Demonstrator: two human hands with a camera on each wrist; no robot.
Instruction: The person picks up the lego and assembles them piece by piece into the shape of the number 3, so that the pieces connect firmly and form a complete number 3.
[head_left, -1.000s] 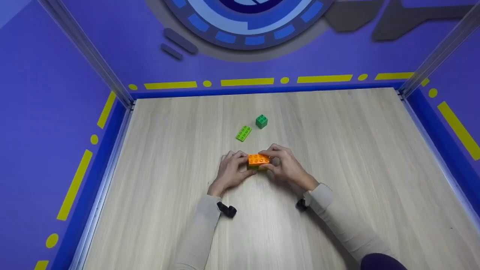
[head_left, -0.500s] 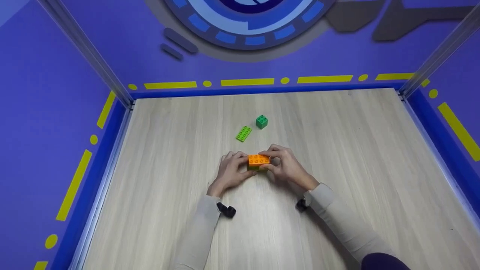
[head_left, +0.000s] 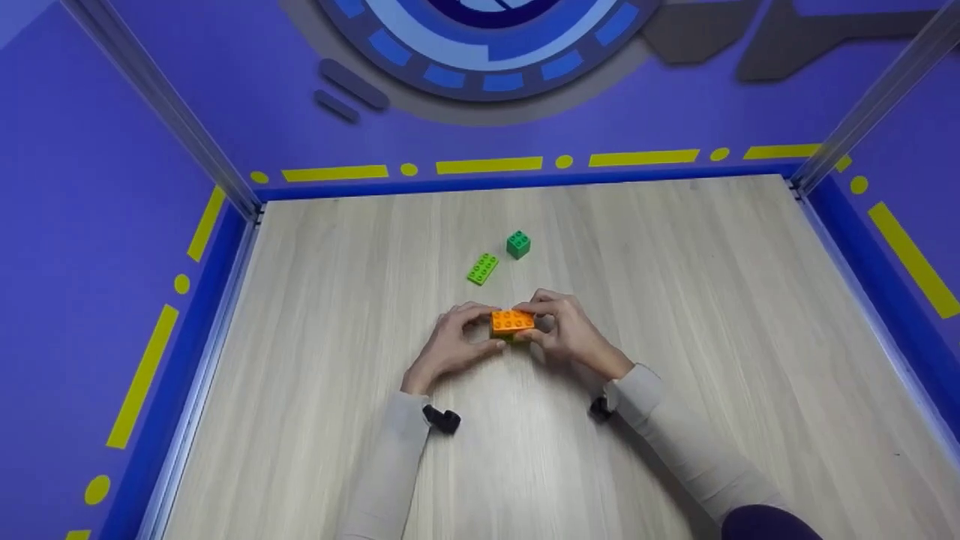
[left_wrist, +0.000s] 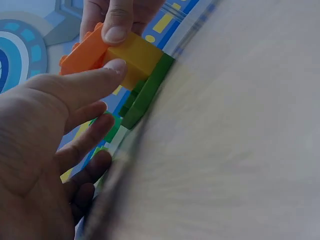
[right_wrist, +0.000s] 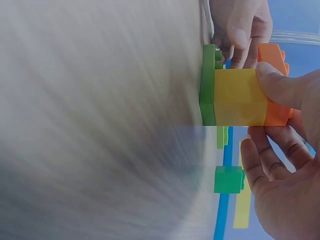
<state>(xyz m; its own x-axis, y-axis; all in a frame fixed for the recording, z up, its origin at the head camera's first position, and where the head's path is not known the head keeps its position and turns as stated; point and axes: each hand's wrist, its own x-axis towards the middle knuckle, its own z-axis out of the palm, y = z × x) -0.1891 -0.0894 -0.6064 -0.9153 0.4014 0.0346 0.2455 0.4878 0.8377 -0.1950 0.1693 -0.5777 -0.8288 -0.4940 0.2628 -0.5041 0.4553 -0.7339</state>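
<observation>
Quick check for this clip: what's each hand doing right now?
Left hand: open, relaxed around the left end of the brick stack; contact cannot be told.
Right hand: closed, pinching the stack at its orange top brick.

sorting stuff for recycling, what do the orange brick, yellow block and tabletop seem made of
Orange brick: probably hard moulded plastic, smooth satin finish, judging by its crisp edges and round studs. Yellow block: likely similar plastic, smooth and evenly coloured on its flat face. Tabletop: pale with long grain streaks and a soft sheen, so wood or wood-look laminate; I can't tell which.
</observation>
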